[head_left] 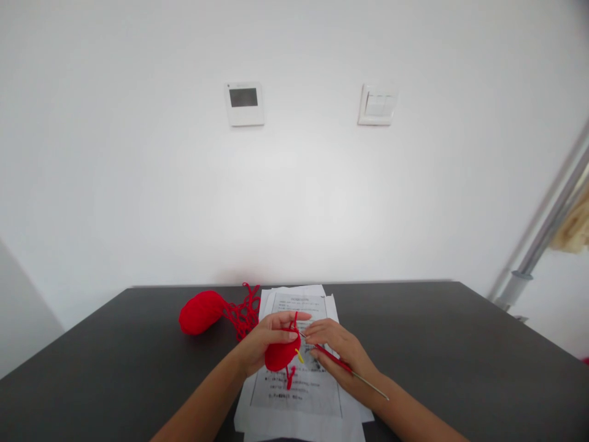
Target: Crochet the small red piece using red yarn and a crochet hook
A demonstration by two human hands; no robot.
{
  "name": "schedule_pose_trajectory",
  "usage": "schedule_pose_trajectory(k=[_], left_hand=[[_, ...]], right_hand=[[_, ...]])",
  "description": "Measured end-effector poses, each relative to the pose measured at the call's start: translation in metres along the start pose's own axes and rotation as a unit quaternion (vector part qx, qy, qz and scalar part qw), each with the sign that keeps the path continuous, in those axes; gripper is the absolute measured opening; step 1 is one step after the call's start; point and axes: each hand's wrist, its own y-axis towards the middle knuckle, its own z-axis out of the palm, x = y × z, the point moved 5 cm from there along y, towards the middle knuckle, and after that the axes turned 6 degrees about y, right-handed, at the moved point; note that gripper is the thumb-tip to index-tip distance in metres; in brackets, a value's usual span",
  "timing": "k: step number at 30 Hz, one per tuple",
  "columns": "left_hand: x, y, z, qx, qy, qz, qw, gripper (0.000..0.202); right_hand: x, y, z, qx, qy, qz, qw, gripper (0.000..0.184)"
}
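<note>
A red crochet piece (278, 356) is pinched between the thumb and fingers of my left hand (267, 336). Red yarn runs up over the index finger, and a short tail dangles below the piece. A yellow stitch marker (299, 356) hangs at its right edge. My right hand (338, 350) grips a crochet hook (335, 359) with a red handle and metal ends. The hook's tip is at the upper right edge of the piece; whether it sits inside a stitch I cannot tell.
Printed sheets of paper (294, 402) lie under my hands on the dark table (414, 331). To the left rests a red yarn ball (201, 313), with loose tangled yarn (246, 313) beside it. Behind the table is a white wall (294, 202).
</note>
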Motion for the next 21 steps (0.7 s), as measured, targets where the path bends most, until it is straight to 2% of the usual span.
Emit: schedule_pose_trajectory(k=[6, 14, 21], left_hand=[[-0.001, 0.000, -0.010, -0.014, 0.008, 0.004, 1.000, 0.044], [-0.003, -0.001, -0.019, -0.002, 0.061, -0.018, 0.998, 0.040], [-0.004, -0.002, -0.022, 0.008, 0.047, -0.021, 0.999, 0.033]], right_hand=[[0.002, 0.001, -0.004, -0.040, 0.040, 0.022, 0.998, 0.020], [-0.009, -0.004, -0.001, -0.046, 0.094, 0.107, 0.989, 0.014], [-0.005, -0.001, 0.000, 0.003, 0.096, 0.062, 0.993, 0.018]])
